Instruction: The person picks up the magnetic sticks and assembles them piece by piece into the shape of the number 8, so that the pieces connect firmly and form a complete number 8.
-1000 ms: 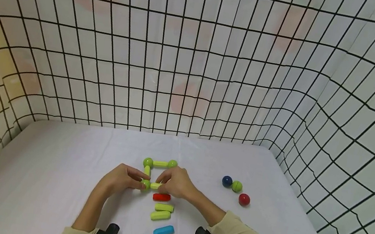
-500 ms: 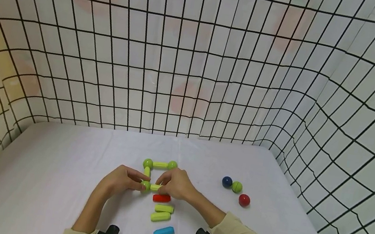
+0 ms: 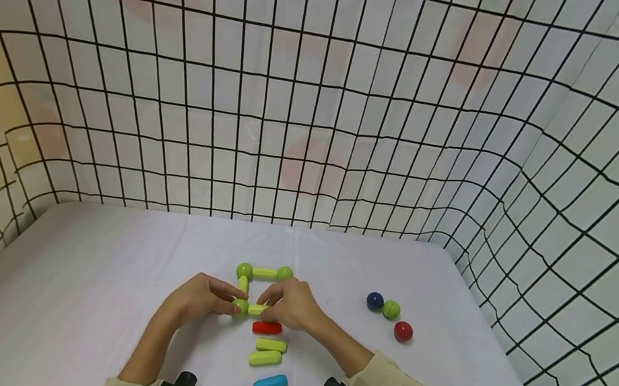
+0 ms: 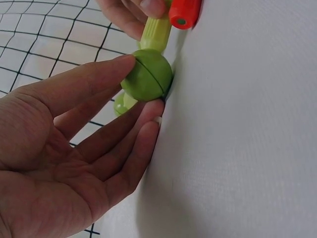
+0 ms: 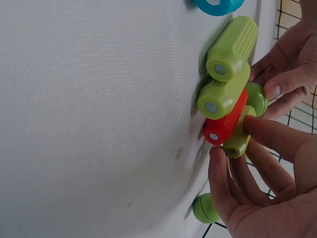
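On the white table (image 3: 84, 292) lies a partial frame of green balls and green rods (image 3: 265, 273). My left hand (image 3: 229, 300) pinches the frame's near-left green ball (image 3: 239, 306) between thumb and fingers; the left wrist view shows that ball (image 4: 147, 75) close up. My right hand (image 3: 268, 303) pinches a short green rod (image 3: 256, 308) whose end meets that ball. In the right wrist view the rod (image 5: 237, 141) sits between my thumb and fingers, right beside the red rod (image 5: 225, 124).
Just in front of my hands lie a red rod (image 3: 266, 328), two green rods (image 3: 268, 351) and a blue rod (image 3: 270, 384). A blue ball (image 3: 374, 301), a green ball (image 3: 391, 309) and a red ball (image 3: 402, 331) sit to the right. Grid-patterned walls (image 3: 322, 120) enclose the table.
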`<control>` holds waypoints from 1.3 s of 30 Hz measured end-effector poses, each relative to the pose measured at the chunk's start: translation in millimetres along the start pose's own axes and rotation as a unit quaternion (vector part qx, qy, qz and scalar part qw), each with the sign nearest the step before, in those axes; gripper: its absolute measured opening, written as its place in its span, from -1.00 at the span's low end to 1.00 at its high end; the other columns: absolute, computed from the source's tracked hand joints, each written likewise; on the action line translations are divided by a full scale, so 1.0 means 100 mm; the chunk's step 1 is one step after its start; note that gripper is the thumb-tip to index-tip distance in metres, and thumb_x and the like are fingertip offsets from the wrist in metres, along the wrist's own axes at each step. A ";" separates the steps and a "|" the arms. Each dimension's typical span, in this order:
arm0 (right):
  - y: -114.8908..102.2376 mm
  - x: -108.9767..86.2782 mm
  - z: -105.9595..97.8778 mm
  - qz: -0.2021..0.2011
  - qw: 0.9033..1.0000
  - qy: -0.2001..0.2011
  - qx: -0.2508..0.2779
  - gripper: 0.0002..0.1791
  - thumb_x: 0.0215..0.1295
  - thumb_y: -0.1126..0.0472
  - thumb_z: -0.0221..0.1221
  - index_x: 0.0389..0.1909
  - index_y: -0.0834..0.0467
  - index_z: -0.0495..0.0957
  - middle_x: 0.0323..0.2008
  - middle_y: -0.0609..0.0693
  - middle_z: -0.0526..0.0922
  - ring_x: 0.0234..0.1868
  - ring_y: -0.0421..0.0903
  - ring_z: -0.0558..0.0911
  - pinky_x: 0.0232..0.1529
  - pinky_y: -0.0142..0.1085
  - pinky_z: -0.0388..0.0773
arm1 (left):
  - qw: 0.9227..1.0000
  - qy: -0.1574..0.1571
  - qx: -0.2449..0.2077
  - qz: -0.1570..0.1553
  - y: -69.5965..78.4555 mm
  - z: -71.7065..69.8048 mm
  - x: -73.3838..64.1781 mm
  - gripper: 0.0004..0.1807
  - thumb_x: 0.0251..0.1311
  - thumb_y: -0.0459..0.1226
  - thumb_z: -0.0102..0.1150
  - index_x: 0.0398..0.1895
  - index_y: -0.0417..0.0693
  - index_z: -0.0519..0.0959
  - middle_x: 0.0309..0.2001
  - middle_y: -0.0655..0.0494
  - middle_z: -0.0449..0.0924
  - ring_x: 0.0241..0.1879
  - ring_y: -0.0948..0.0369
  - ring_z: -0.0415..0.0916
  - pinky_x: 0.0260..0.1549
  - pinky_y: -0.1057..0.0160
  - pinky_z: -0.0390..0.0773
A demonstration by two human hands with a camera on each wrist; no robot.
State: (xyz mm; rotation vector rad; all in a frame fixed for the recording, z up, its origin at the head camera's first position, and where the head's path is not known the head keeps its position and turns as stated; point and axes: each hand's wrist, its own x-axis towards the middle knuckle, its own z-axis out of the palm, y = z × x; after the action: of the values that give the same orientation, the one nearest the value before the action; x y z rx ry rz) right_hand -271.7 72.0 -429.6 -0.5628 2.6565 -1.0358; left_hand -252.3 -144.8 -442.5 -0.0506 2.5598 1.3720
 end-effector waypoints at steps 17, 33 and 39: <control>0.03 0.00 -0.05 -0.013 1.000 0.007 0.003 -0.86 0.09 0.32 0.43 -0.29 0.10 0.79 -0.33 -0.07 0.73 -0.31 -0.19 0.59 -0.36 -0.38 0.52 | 1.000 0.003 -0.005 -0.009 -0.02 0.00 0.01 -0.76 -0.01 -0.16 0.53 -0.20 0.23 0.82 -0.11 0.11 0.79 -0.18 0.19 0.57 -0.21 0.21 0.48; 0.10 -0.02 -0.37 0.014 0.998 0.053 -0.026 -0.76 0.16 0.19 0.43 -0.13 0.10 0.77 -0.28 -0.05 0.74 -0.27 -0.13 0.61 -0.29 -0.32 0.57 | 1.000 0.002 -0.011 -0.006 -0.01 0.01 0.02 -0.76 -0.02 -0.15 0.54 -0.21 0.22 0.83 -0.15 0.13 0.79 -0.22 0.18 0.55 -0.24 0.23 0.45; 0.30 -0.11 -0.62 0.029 0.994 0.105 -0.020 -0.73 0.14 0.19 0.44 -0.12 0.12 0.75 -0.32 -0.06 0.73 -0.30 -0.14 0.61 -0.32 -0.33 0.52 | 1.000 0.000 -0.014 -0.004 -0.03 0.00 0.01 -0.75 -0.02 -0.16 0.54 -0.20 0.21 0.82 -0.14 0.13 0.79 -0.22 0.18 0.55 -0.25 0.24 0.44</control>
State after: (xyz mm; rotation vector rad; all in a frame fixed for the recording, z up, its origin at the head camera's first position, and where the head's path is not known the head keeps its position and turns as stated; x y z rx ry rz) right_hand -291.7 134.3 -404.6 -0.4022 2.8625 -1.0831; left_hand -252.8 -146.2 -444.9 -0.0645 2.5371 1.4057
